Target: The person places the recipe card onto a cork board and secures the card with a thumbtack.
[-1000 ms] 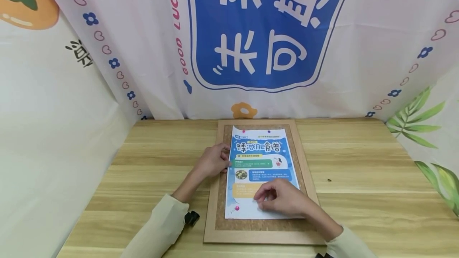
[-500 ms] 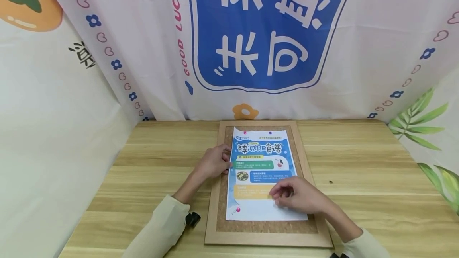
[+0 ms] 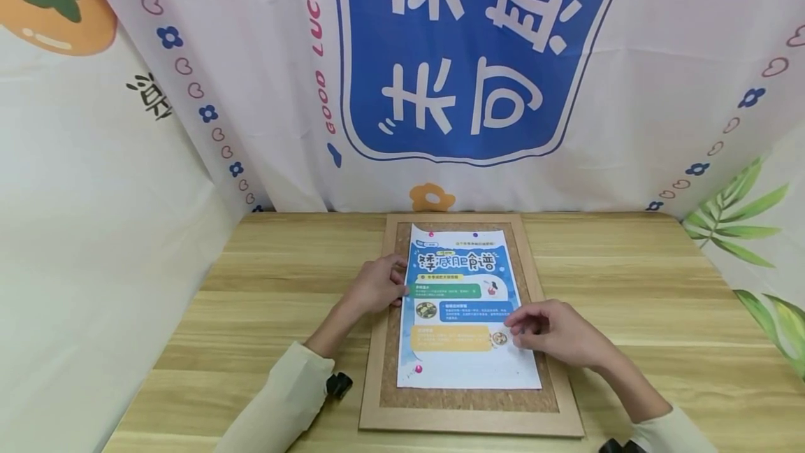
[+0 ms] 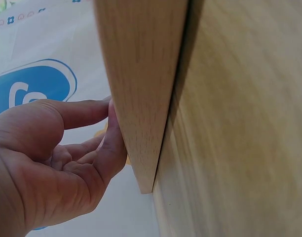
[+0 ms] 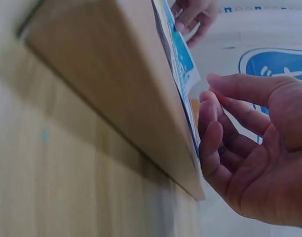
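A printed poster [image 3: 462,365] lies on a wood-framed cork board [image 3: 472,421] on the table. Pink push pins [image 3: 418,369] mark its lower left and upper left, and a dark blue push pin [image 3: 475,235] its upper right. My left hand [image 3: 379,284] has its fingertips at the poster's left edge. In the left wrist view, the left hand's thumb and forefinger [image 4: 111,140] meet by the frame; anything between them is hidden. My right hand [image 3: 562,334] hovers by the poster's lower right side, fingers loosely curled, with nothing visible between them.
The wood-grain table [image 3: 635,299] extends on both sides of the board. A printed curtain [image 3: 283,124] hangs behind it, and white cloth [image 3: 82,229] covers the left side. Both wrists wear black devices [image 3: 339,386].
My right hand has moved right across the lower poster to its right side, uncovering the yellow panel and a small round food picture. The left hand stays at the left edge.
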{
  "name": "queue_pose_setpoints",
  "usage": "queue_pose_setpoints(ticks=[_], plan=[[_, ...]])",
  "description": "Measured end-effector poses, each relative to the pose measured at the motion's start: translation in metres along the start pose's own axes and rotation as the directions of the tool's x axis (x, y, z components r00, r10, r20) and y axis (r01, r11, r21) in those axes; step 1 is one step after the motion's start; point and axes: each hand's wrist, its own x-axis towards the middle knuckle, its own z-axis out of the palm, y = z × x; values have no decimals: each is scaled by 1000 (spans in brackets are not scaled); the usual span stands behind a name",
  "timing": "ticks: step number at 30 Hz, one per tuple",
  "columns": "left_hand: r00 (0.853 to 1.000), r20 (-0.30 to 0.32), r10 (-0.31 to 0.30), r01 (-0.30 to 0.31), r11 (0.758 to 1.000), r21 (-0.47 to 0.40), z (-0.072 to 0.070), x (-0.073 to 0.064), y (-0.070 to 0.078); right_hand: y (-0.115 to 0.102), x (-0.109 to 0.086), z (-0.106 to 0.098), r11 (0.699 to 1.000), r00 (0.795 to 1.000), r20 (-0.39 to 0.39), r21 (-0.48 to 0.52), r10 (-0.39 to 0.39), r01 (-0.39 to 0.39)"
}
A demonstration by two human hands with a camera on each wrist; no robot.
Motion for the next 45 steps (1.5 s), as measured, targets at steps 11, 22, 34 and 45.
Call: queue_pose_setpoints(ticks=[11,22,34,45], plan=[[1000,5,-5,5,1000,3,1,0,1,18,-17,-28,996,992,-116,-69,49,-57],[1000,-5,0,0,1000,5,0,1,2,39,-26,-49,989,982,-191,-149,-7,-22],[1000,-6,0,0,1000,-5,-1,1,2,55,-31,-65,980,974,-224,-183,32,-74],[1000,-6,2,-2,1000,-15,-1,-2,3,69,-32,-73,982,982,-175,-164,66,-95]])
